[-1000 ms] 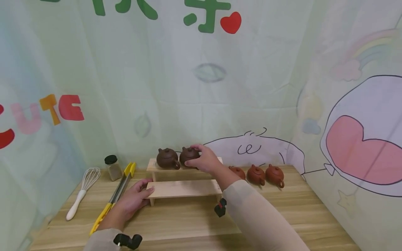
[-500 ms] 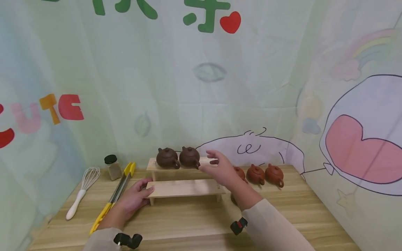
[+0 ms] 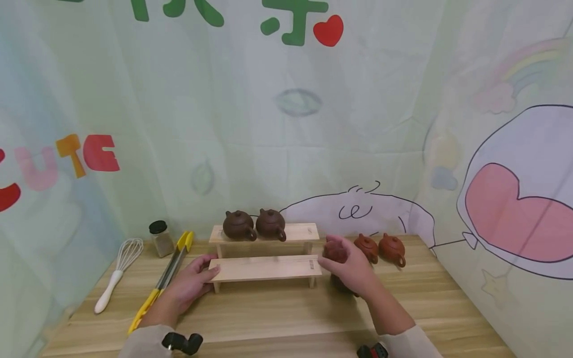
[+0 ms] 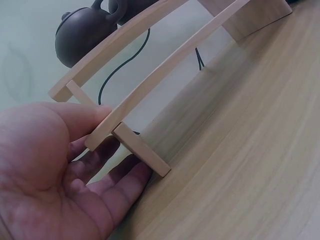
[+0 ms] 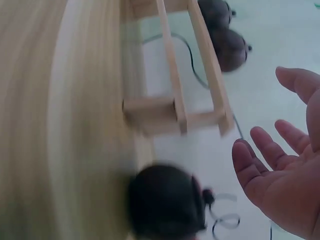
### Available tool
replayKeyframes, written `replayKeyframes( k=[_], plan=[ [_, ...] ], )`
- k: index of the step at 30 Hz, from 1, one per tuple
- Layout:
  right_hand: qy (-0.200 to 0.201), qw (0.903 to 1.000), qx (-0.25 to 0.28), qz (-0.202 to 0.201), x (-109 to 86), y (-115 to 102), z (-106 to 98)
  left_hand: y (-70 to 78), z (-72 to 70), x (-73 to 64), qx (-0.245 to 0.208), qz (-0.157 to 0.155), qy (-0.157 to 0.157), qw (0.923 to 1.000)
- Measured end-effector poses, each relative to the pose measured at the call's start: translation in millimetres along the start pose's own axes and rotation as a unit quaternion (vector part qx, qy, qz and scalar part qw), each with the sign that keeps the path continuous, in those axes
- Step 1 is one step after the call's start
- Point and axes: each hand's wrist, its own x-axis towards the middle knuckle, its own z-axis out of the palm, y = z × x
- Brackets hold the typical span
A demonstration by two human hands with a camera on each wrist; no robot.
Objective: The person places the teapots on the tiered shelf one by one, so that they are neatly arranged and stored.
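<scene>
A two-step wooden display stand [image 3: 264,268] stands on the table. On its upper step sit two dark brown teapots, the left teapot [image 3: 238,226] and the right teapot [image 3: 270,224], side by side. My left hand [image 3: 193,282] grips the lower step's left end, thumb on top; the left wrist view shows the fingers curled by the leg [image 4: 142,150]. My right hand [image 3: 353,266], fingers spread and holding nothing, hovers right of the stand. Beneath it a third dark teapot [image 3: 342,285] is partly hidden. Behind its fingers a red-brown teapot [image 3: 334,252] shows in part.
Two more red-brown teapots, a nearer one [image 3: 367,247] and a farther one [image 3: 392,249], stand at the back right. Yellow-tipped tongs [image 3: 167,273], a whisk [image 3: 117,273] and a black-lidded jar [image 3: 161,239] lie or stand on the left. A printed cloth hangs behind.
My right hand has let go of the right dark teapot on the upper step and moved right and down toward the other teapots. My left hand stays at the stand's end.
</scene>
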Motion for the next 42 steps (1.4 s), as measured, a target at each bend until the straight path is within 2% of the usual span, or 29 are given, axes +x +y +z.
replayKeyframes(
  k=[7,14,25,29,35,42],
  plan=[
    [0.010,0.9997,0.009,0.020,-5.6,29,-27,-0.3,-2.4,-0.2,0.002,-0.002,0.000,1.0000],
    [0.015,0.9986,-0.006,0.050,-3.7,43,-38,-2.5,-6.3,2.6,-0.003,-0.003,-0.001,1.0000],
    [-0.018,0.9980,-0.028,0.054,-0.2,67,-35,-0.9,-5.5,0.7,-0.002,0.006,-0.008,1.0000],
    [-0.034,0.9965,-0.037,0.067,-1.9,72,-35,-1.5,-4.6,0.5,-0.001,0.006,-0.008,1.0000],
    [-0.053,0.9942,-0.058,0.073,-4.1,77,-34,-3.4,-3.8,1.9,-0.001,0.003,-0.003,1.0000],
    [-0.053,0.9933,-0.074,0.072,-5.7,76,-34,-2.8,-3.4,3.6,-0.004,0.000,-0.005,1.0000]
  ],
)
